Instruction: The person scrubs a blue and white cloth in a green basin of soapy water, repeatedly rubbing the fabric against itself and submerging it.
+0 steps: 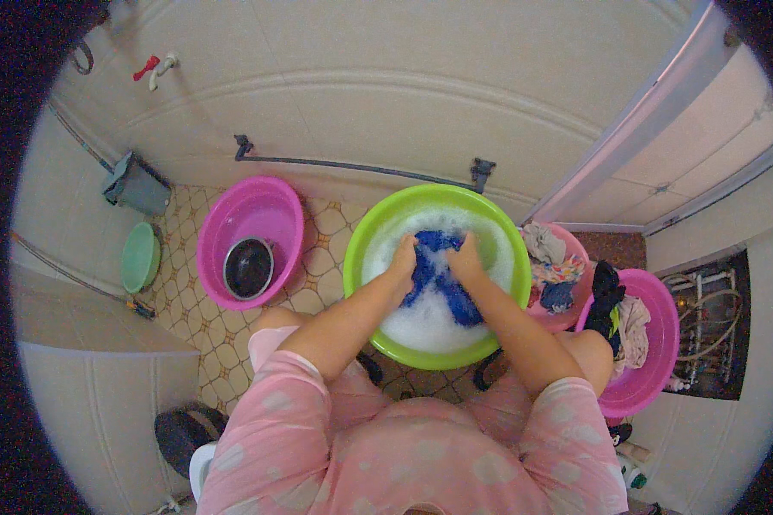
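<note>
A dark blue piece of clothing lies in white suds inside a large lime-green basin in front of me. At the garment's left edge, my left hand is closed on the cloth. My right hand grips the same garment near its upper right corner. Between the two hands the cloth is bunched, with foam over its middle, and its lower part spreads to the right into the suds. The fingertips of both hands are partly hidden by the cloth and foam.
Left of the green basin stands a pink basin with a dark round pot in it. Clothes fill a pale pink basin on the right, beside another pink basin. A pipe runs along the wall; a small green basin sits far left.
</note>
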`<state>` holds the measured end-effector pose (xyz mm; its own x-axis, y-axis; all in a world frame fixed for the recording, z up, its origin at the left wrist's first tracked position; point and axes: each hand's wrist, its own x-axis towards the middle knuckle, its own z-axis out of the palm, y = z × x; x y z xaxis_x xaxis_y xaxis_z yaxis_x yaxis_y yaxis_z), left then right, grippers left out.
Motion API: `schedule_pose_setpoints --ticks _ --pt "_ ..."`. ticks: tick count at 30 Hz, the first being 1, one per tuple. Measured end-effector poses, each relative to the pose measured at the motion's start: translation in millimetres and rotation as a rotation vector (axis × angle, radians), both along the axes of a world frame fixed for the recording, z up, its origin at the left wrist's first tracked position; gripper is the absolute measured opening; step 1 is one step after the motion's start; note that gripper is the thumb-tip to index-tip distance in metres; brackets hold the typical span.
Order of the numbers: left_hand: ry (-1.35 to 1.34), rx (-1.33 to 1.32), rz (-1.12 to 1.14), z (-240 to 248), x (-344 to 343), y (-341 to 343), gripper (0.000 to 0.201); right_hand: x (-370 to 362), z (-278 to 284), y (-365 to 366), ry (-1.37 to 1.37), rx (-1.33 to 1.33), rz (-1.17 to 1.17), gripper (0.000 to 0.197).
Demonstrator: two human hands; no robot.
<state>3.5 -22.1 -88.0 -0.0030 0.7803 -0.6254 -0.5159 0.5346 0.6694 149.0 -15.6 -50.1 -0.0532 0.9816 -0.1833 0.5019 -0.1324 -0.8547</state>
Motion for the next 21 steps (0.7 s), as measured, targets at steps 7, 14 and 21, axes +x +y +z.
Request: schedule_pose_setpoints --ticks 7,14,21 --pt "-0.329 -0.004 -0.102 52.4 1.4 -7.8 0.045 -33.2 40.5 -40.8 0.031 0.361 0.195 0.024" --pt "-0.381 -0.052 -0.029 72.0 11.2 -13.0 0.031 -27.0 63.9 -51.0 -0.088 0.440 0.470 0.021" --pt "-0.105 0.006 -0.093 83.7 28.1 -18.1 0.048 -9.6 21.4 4.7 -0.151 0.238 0.176 0.026"
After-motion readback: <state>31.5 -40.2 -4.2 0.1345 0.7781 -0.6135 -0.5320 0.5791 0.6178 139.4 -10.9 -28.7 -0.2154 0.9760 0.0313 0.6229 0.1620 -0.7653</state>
